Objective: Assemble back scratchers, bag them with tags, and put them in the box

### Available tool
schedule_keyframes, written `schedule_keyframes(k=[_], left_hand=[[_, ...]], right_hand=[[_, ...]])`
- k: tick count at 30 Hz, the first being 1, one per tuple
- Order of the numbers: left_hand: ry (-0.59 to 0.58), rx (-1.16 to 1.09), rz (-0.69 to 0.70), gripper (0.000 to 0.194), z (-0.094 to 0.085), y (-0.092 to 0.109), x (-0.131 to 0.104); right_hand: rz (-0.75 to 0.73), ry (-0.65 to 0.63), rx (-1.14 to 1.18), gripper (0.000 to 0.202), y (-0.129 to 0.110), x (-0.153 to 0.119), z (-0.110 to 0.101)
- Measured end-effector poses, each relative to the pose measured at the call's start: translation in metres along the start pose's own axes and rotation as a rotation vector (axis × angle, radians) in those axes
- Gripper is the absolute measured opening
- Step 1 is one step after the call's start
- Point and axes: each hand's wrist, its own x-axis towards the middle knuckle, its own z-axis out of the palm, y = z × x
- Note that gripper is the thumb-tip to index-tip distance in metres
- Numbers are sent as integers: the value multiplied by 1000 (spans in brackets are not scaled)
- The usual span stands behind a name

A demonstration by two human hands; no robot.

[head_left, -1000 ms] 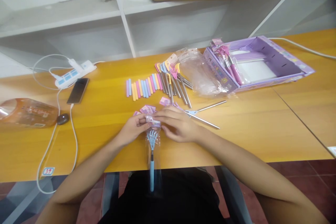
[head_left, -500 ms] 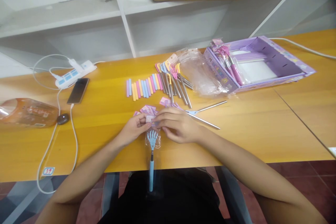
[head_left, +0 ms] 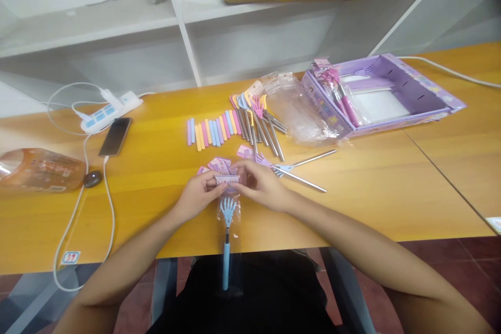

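Pinching clear bag (head_left: 237, 237) at its top with left hand (head_left: 195, 197) and right hand (head_left: 266, 188) — thumbs and fingers closed on it. Holding blue scratcher (head_left: 226, 261) inside, below grip — with pink cards (head_left: 219, 164) just beyond grip, colored sticks (head_left: 213, 132) farther out.

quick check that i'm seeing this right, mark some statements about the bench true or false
1. Both the left hand and the right hand are at the top of the clear bag. True.
2. The back scratcher in that bag has a yellow handle. False: its handle is light blue.
3. The phone lies on the table, near the power strip. True.
4. The purple box is closed. False: it is open, with packaged pink pieces inside.
5. The coloured handles lie side by side in a row. True.
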Motion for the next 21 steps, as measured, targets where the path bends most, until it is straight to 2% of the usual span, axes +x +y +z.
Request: schedule_keyframes(k=[6, 10, 14, 21], left_hand=[[40, 165, 16, 36, 1, 0, -2], [43, 186, 25, 33, 1, 2, -3], [18, 182, 11, 32, 1, 1, -3], [-49, 152, -36, 34, -1, 4, -4]], right_hand=[[71, -85, 101, 30, 8, 0, 9], [86, -104, 225, 30, 8, 0, 10], [58, -120, 300, 32, 4, 1, 9], [49, -198, 286, 39, 3, 1, 1]])
